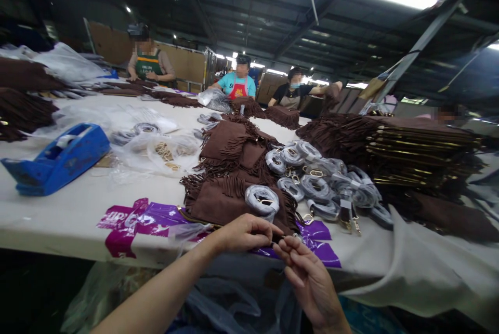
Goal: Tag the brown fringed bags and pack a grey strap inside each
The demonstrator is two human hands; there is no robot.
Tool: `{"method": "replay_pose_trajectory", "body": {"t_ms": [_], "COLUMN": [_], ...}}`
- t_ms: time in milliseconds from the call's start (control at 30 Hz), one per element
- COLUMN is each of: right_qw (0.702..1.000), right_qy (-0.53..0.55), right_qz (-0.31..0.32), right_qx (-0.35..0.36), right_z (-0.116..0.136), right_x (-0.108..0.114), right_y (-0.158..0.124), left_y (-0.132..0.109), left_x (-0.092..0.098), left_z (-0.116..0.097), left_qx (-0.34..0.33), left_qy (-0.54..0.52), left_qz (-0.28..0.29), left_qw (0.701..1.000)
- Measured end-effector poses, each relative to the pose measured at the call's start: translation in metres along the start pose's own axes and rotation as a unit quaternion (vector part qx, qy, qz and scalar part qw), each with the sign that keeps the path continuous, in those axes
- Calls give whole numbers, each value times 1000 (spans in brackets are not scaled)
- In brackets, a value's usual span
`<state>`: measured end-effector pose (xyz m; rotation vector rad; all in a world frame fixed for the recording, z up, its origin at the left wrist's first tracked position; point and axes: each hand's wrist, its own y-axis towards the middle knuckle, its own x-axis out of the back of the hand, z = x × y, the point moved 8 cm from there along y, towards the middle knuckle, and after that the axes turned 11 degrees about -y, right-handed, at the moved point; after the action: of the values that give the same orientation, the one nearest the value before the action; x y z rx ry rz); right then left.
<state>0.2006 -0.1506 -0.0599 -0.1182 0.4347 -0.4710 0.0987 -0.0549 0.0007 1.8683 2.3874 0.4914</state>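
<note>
My left hand and my right hand meet at the table's front edge, fingertips close together. Both are closed in a pinch on something small and dark that I cannot make out. Just beyond them lies a brown fringed bag, with a wrapped strap coil on top of it. More brown fringed pieces are behind that bag. To the right sits a heap of wrapped straps with gold-coloured clasps. Purple tape is stuck along the table edge.
A blue tape dispenser stands at the left, near a clear plastic bag with gold-coloured parts. Stacked brown bags rise at the right. Several people are behind the table. White cloth hangs over the front right edge.
</note>
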Motion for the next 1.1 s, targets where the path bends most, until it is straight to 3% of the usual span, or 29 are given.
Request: {"method": "replay_pose_trajectory", "body": {"t_ms": [167, 300, 433, 567, 667, 933, 1100], "right_qw": [998, 998, 1000, 991, 985, 986, 981], "right_qy": [-16, -2, 18, -42, -77, -10, -31], "right_qz": [43, 41, -21, -103, -110, -138, -139], "right_qx": [-38, -47, 5, 81, 106, 93, 131], "right_z": [-3, -3, 2, 4, 1, -10, -6], "right_x": [-5, -6, 1, 9, 3, 2, 1], "right_y": [-7, -8, -7, -10, -12, -9, -9], "left_y": [-1, -2, -4, -5, -5, -5, -5], "left_x": [-6, -4, -1, 1, 1, 1, 1], "left_z": [6, 8, 12, 17, 18, 16, 15], "left_qx": [-24, -26, -4, 18, 17, 29, 35], "left_qy": [94, 107, 44, 9, 12, 6, -3], "left_qz": [39, 9, -27, -48, -53, -66, -70], "left_qw": [995, 994, 999, 999, 998, 997, 997]}}
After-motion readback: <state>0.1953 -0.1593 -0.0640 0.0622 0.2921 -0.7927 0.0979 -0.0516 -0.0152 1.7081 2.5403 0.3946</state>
